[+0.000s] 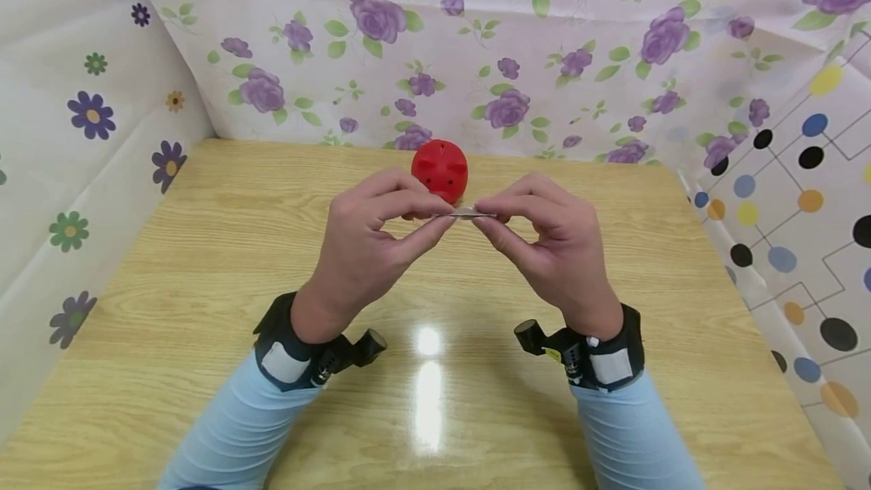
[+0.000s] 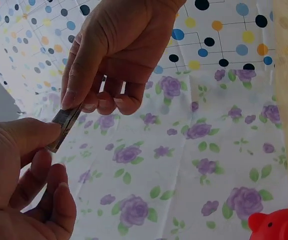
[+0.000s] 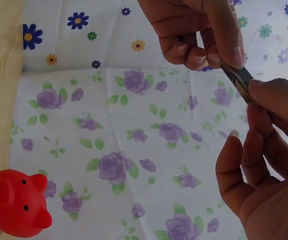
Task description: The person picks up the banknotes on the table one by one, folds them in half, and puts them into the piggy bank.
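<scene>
Both hands hold one small, thin, flat piece (image 1: 466, 212) between them, level above the table. Edge-on in the head view, it shows a pale silvery bulge at its middle; the wrist views show a dark grey face. My left hand (image 1: 370, 237) pinches one end between thumb and forefinger, and my right hand (image 1: 550, 237) does the same at the other end. In the left wrist view the piece (image 2: 65, 122) slants between the two thumbs. I cannot tell what kind of thing it is. Behind the hands sits a red pig-shaped bank (image 1: 440, 166) with a slot on top.
The wood-grain table (image 1: 238, 248) carries the pig bank near its back edge. Purple-flowered sheeting (image 1: 449, 44) rises behind it. A daisy-patterned sheet (image 1: 88, 172) borders the left side, and a dotted sheet (image 1: 796, 248) the right. Each wrist wears a black strap with a small camera.
</scene>
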